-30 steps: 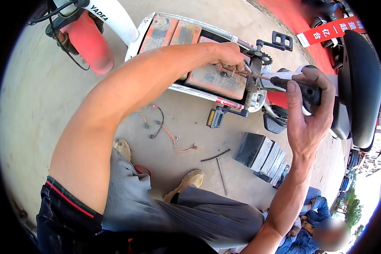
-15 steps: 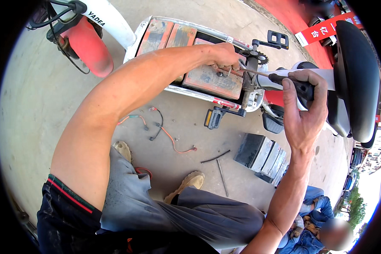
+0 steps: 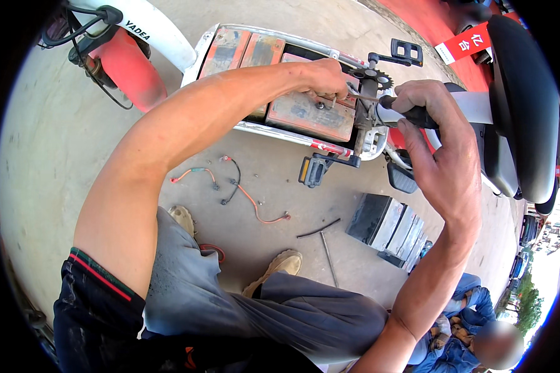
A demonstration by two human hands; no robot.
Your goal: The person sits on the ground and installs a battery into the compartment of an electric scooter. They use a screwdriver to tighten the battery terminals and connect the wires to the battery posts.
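My right hand (image 3: 445, 152) is wrapped round the dark handle of a screwdriver (image 3: 420, 117). Its thin shaft runs left toward the fingertips of my left hand (image 3: 327, 78). Those fingers are pinched together over the right end of a dusty battery (image 3: 311, 121); what they hold, if anything, is hidden. Several such batteries with worn reddish tops sit in the long white-edged tray (image 3: 280, 135) of an electric bike. Just right of my left hand are the crank's toothed chainring (image 3: 376, 79) and a pedal (image 3: 407, 53); the other pedal (image 3: 313, 171) hangs on the near side.
Loose red and black cables (image 3: 246, 193) lie on the concrete beside a T-shaped metal tool (image 3: 327, 252). A stack of grey batteries (image 3: 386, 225) stands at right. The bike's black seat (image 3: 524, 115) rises at far right, its red front fender (image 3: 130, 71) at upper left. A person in denim (image 3: 451, 345) sits lower right.
My right hand has tilted forward over the screwdriver, its back now more on show, and the handle has moved slightly left. My left hand stays at the battery's end.
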